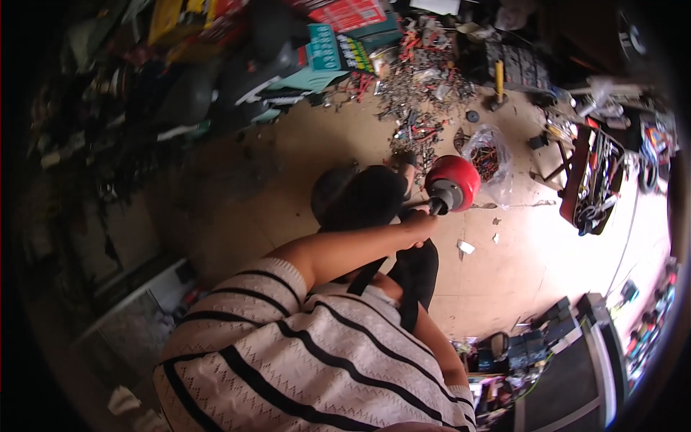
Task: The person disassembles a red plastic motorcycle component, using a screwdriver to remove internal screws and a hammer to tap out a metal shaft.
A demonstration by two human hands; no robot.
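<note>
Scrap heap: mixed small metal-and-red bits, far edge of the tan tiled floor.
Left hand: fingers closed round the red round-headed, grey-collared tool, at its dark narrow end.
Right hand: not distinguishable; grip cannot be told.
Red head: above mid-floor, beside a clear plastic bag.

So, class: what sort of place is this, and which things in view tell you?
Probably a repair workshop: there is a yellow-handled hammer, an open toolbox packed with items, and many scattered small parts.
</note>
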